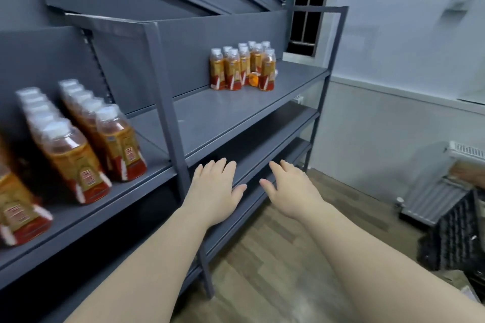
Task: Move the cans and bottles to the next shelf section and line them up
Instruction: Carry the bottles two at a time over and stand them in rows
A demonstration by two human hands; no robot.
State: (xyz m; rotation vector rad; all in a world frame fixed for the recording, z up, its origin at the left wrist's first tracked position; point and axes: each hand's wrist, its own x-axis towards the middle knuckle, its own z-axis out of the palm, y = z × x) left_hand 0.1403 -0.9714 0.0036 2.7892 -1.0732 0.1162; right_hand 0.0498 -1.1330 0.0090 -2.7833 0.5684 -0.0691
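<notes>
The person stands in front of a dark grey metal shelving unit (168,102), with both bare forearms stretched out ahead. The left hand (214,189) and the right hand (290,189) hover side by side, near each other but apart, palms down. The fingers of both are spread loosely and nearly straight, and neither grasps anything. They hang in front of the shelf edges, just to the right of the upright post that splits the unit into two sections. I cannot tell whether either hand touches the metal.

In the left section, clear plastic bottles of amber drink with white caps and orange-and-red labels (70,162) stand in rows running from the front edge back towards the rear panel. They look smeared with blur, and the nearest ones are cut off by the frame edge.

On the same level in the right section, on the grey shelf board (231,115), a smaller cluster of the same bottles (232,71) stands upright far back, packed close in short rows. Among them one bottle lying on its side (253,78) shows its round orange end between two standing ones.

Beyond the unit there is a barred dark window (307,8) in a pale wall. Wood-patterned flooring (275,257) runs underneath, and a black slatted crate (456,238) sits on the floor well off to the right.
</notes>
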